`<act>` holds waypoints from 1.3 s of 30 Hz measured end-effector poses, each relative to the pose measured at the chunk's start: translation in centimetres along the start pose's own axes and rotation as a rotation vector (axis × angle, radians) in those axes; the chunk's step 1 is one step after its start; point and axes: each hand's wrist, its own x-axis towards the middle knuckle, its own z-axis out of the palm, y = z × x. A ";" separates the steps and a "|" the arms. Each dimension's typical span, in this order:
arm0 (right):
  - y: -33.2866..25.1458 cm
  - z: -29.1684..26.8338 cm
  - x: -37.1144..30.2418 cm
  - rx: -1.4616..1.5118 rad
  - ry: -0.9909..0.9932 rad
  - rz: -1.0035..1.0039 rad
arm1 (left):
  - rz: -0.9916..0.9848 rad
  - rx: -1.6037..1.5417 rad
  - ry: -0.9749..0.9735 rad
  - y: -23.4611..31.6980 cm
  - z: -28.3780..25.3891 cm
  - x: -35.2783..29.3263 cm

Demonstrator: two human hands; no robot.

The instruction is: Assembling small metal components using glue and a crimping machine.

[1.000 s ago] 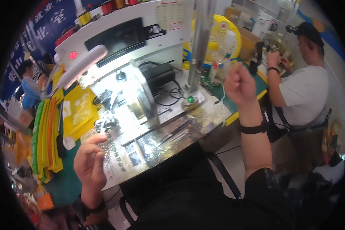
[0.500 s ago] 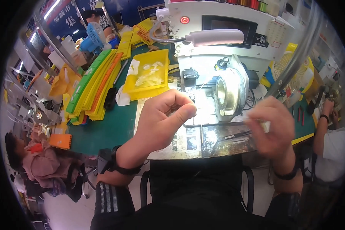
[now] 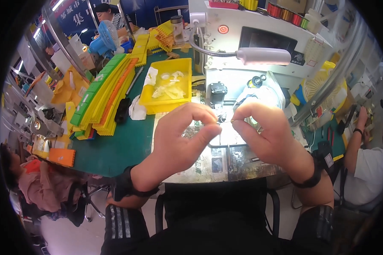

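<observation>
My left hand [image 3: 177, 140] is closed in a pinch, thumb against forefinger, above the papers in front of the machine. My right hand [image 3: 266, 135] is pinched too, its fingertips facing the left ones with a small gap between. A thin yellowish bit shows at the right fingertips, too small to name. What the left fingertips hold, if anything, cannot be made out. Behind the hands stands a white machine [image 3: 220, 47] with a lit red button. Its round metal part [image 3: 278, 91] is mostly hidden by my right hand. A small black block [image 3: 217, 92] is nearby.
A lamp [image 3: 266, 56] on a bent neck hangs over the work spot. Left of it stand a yellow tray [image 3: 164, 105] with white scraps and stacked yellow, green and orange strips [image 3: 102, 95] on a green mat [image 3: 110, 155]. Co-workers sit at both sides.
My right hand has moved left and up from the right side, bringing its fingertips close to my left hand's. My left hand stays pinched in nearly the same place. The view has shifted slightly.
</observation>
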 end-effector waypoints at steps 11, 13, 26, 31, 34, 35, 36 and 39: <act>-1.0 0.2 1.2 -0.160 0.072 -0.084 | 0.051 0.034 0.051 -0.1 -0.1 0.3; -1.0 0.2 1.5 -0.254 0.076 -0.197 | 0.003 -0.033 0.045 0.0 -0.1 0.1; -1.1 -0.2 1.7 -0.192 0.088 -0.267 | -0.242 -0.174 -0.012 1.2 0.0 0.1; -0.8 -1.3 1.7 -0.307 0.000 -0.373 | -0.111 0.065 -0.030 2.2 0.2 1.2; -0.3 -0.4 0.7 -0.071 0.016 -0.176 | 0.090 0.254 0.024 2.5 0.4 1.2; -0.7 -0.5 0.5 0.024 -0.001 -0.101 | 0.179 0.312 0.019 2.8 0.3 1.1; -0.6 -0.2 0.1 0.075 -0.017 -0.021 | 0.247 0.347 0.052 2.5 0.5 0.8; -1.3 -0.7 -1.6 0.074 0.003 0.039 | 0.394 0.426 0.038 3.0 1.4 0.9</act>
